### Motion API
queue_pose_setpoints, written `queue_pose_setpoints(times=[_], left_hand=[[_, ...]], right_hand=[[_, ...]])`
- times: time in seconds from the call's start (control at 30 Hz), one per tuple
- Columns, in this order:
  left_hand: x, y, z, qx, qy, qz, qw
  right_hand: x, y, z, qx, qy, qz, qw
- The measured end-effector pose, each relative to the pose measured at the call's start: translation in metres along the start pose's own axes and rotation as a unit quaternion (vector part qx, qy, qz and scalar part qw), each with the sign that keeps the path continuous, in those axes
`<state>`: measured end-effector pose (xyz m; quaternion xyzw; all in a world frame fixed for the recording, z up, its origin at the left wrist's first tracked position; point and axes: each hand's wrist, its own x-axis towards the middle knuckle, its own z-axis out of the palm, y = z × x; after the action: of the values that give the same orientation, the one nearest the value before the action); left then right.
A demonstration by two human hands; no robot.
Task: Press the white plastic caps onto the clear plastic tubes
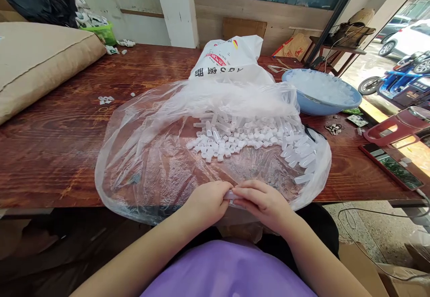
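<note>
Both my hands meet over the near edge of a clear plastic bag (pixel 154 167) spread on the table. Between them is a small translucent plastic tube (pixel 231 195). My left hand (pixel 210 200) is closed round its left end, and the fingers of my right hand (pixel 264 200) pinch its right end. Fingers cover much of the tube. Beyond the hands, short white plastic caps (pixel 215 149) lie heaped on the bag. Longer translucent tubes (pixel 302 151) are piled to their right, with more behind the caps.
A white printed sack (pixel 231 59) stands behind the bag. At the right are a blue basin (pixel 319 106) full of whitish pieces, keys (pixel 333 129), a pink bottle (pixel 396 126) and a phone (pixel 391 165) with a cable. A large brown paper sack (pixel 43 64) lies at the left.
</note>
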<state>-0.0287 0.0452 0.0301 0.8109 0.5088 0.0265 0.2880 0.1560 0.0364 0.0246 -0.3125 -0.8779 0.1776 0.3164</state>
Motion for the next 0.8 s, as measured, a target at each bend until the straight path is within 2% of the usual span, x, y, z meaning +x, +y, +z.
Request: queue_pose_setpoints(times=[0.07,0.13,0.2,0.27,0.33,0.4,0.47,0.53,0.67,0.7,0.8], left_hand=[[-0.002,0.0,-0.002,-0.033,-0.017,-0.003,0.999],[-0.002,0.001,-0.003,-0.053,-0.032,-0.008,0.998],[-0.002,0.003,-0.003,-0.04,-0.028,-0.012,0.999],[-0.001,0.005,-0.002,-0.004,-0.011,-0.013,1.0],[0.0,0.006,-0.002,0.021,0.008,-0.015,1.0],[0.001,0.006,-0.002,0.028,0.024,-0.032,0.999],[0.001,0.005,-0.003,0.026,0.031,-0.041,0.998],[0.002,0.004,-0.003,0.025,0.021,-0.035,0.999],[0.002,0.004,-0.003,0.027,0.013,-0.025,0.999],[0.001,0.003,-0.003,0.022,0.02,-0.03,0.999],[0.0,0.0,-0.002,0.009,0.037,-0.04,0.999]], right_hand=[[-0.001,-0.004,0.001,-0.017,0.001,-0.043,0.999],[0.001,-0.008,0.0,-0.016,-0.017,-0.028,0.999],[0.003,-0.009,0.001,-0.002,-0.035,0.068,0.997],[0.006,-0.01,0.003,0.011,-0.068,0.191,0.979],[0.007,-0.01,0.004,0.013,-0.087,0.266,0.96],[0.006,-0.01,0.005,0.019,-0.068,0.264,0.962],[0.004,-0.011,0.004,0.033,-0.04,0.215,0.975],[0.003,-0.012,0.003,0.049,-0.053,0.184,0.98],[0.005,-0.013,0.003,0.039,-0.089,0.263,0.96],[0.007,-0.013,0.003,0.042,-0.083,0.263,0.96],[0.011,-0.015,0.007,0.056,-0.071,0.2,0.976]])
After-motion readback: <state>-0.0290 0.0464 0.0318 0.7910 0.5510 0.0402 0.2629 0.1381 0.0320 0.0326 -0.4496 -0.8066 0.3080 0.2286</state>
